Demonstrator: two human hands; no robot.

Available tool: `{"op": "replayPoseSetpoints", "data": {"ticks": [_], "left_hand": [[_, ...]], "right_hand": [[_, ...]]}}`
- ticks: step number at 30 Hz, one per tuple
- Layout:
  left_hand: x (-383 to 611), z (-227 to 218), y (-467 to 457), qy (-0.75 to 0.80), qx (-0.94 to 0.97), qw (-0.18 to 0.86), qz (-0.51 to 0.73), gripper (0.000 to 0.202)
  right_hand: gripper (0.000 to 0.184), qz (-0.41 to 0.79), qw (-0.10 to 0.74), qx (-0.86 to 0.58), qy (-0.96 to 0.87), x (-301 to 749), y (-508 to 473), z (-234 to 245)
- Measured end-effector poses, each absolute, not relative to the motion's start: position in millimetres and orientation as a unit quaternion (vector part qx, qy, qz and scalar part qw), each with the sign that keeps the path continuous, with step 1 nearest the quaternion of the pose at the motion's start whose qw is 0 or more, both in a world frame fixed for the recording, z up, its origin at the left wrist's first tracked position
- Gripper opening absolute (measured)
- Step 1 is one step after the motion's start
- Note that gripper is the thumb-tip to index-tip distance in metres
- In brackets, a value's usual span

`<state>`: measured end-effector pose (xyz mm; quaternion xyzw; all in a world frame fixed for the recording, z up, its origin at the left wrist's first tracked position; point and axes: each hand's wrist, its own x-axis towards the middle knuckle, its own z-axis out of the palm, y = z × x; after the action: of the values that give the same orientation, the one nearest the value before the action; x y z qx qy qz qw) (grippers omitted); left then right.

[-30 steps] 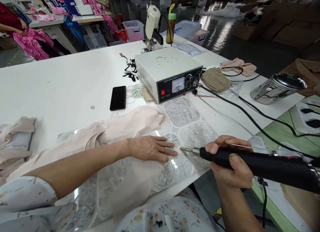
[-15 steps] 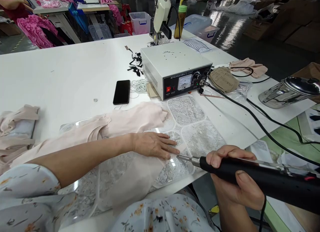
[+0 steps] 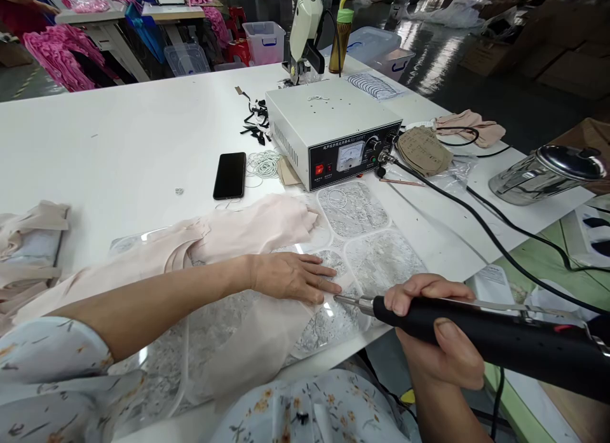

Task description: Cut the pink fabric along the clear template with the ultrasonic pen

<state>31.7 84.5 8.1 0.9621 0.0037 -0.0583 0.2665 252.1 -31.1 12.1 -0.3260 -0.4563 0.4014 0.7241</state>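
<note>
My left hand [image 3: 293, 276] lies flat with its fingers stretched out, pressing a thin, sheer beige fabric piece [image 3: 257, 341] onto a patterned clear mat [image 3: 386, 258]. In my right hand [image 3: 438, 328] is a black handheld ultrasonic cutter [image 3: 495, 338], its fingers wrapped round the body. The cutter's pointed metal tip is right beside my left fingertips, at the fabric's edge; whether it touches the cloth I cannot tell. Behind my left arm is a layered pile of beige fabric [image 3: 257, 224]. A cable runs to a white control box [image 3: 333, 119] with a lit red switch.
A black phone [image 3: 229, 176] and a coil of white cord [image 3: 264, 164] lie before the box. On the right are brown card templates [image 3: 424, 152], black cables and a steel jug [image 3: 548, 173]. More beige fabric [image 3: 33, 239] is at far left. A bottle [image 3: 340, 39] stands behind.
The cutter and my right hand have shifted slightly left, with the tool's rear end swinging a little. My left hand stays pressed on the fabric. The whole view has drifted slightly.
</note>
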Motion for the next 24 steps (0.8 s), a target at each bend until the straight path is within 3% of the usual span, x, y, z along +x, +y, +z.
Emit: {"op": "replayPoseSetpoints", "data": {"ticks": [17,24], "left_hand": [[28.9,2.2,84.2,0.005,0.951,0.309,0.019,0.020],[28.6,1.4,84.5,-0.011,0.960,0.280,0.014,0.019]], "right_hand": [[0.014,0.404,0.716,-0.327,-0.466,246.1,-33.6,17.2],[0.014,0.403,0.713,-0.323,-0.473,243.8,-32.0,15.1]]}}
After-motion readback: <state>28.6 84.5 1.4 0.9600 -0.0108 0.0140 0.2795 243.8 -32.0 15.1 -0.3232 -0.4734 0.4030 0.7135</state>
